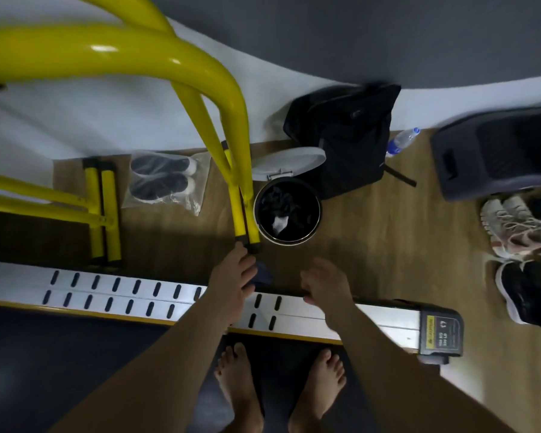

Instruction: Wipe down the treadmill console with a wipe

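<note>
The wipe is hard to place: a small dark scrap (264, 274) shows just beyond the left hand (231, 279), touching its fingers (247, 267), and may be the wipe, pinched there. A pale crumpled piece (278, 225) lies inside the open pedal bin (287, 210) and could be a used one. The console itself is out of view.

Nearest are two bare feet (278, 379) on the treadmill belt (75, 370), close to the slotted side rail (122, 295). The risk I judge first is footing: leaning over that rail toward the bin could cause a slip, or a stubbed toe on the raised edge. The right hand (325, 285) hangs loose above the rail, fingers half spread, holding nothing.

Beyond the rail, the left hand sits just beside the yellow frame's black-capped ends (247, 235), so a quick reach could knock the knuckles. A drop from here might miss the bin's rim and land on the wooden floor (372, 245).

Open floor lies right of the bin; farther off, a black backpack (341, 135), bagged shoes (166, 179) and sneakers (512, 226) crowd the wall side.
</note>
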